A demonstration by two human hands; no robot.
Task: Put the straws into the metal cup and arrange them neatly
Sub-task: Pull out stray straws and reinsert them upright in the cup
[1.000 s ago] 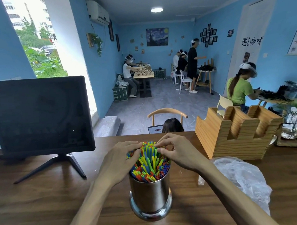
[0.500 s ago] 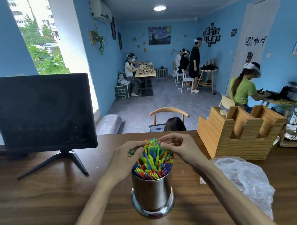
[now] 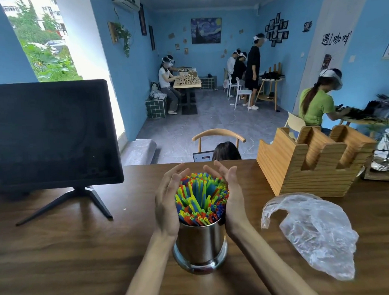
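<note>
Now the metal cup [image 3: 201, 243] stands upright on the desk [image 3: 71, 253], packed with coloured straws [image 3: 201, 198]. Both hands, left hand [image 3: 168, 202] and right hand [image 3: 232, 197], cup the bundle's sides with nearly straight fingers, gripping nothing.

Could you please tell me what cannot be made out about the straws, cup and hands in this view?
- Straws: lower lengths hidden inside the metal cup.
- Contact of left hand and right hand with the bundle: unclear from the head view.
- Forearms: cut off by the bottom edge.
</note>
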